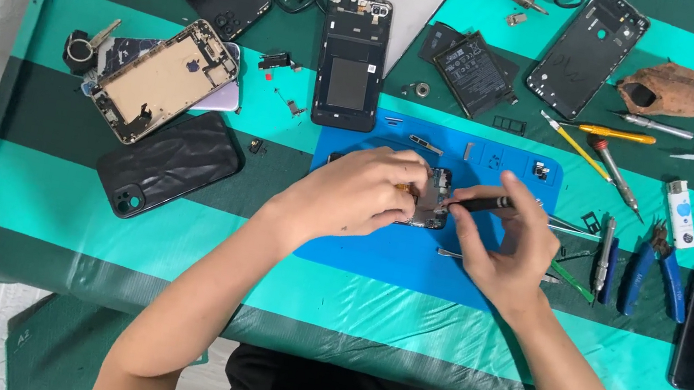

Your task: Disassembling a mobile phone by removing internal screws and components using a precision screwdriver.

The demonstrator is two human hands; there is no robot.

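A small phone board (431,197) is pinned on the blue mat (374,255) by the left hand (356,195), fingers clamped on it, seemingly to steady it. A dark screwdriver (483,204) is gripped by the right hand (501,247), its tip at the board. Tweezers and pliers (658,272) are crowded alongside (close to the wrist); an opened phone (350,61) lies beyond.

A table under a green striped cloth (39,202) carries a blue mat (398,254) beneath the hands, opened phones (163,80) left of the grip, pliers (659,272) and screwdrivers (616,168) right, a battery (471,71) beyond.
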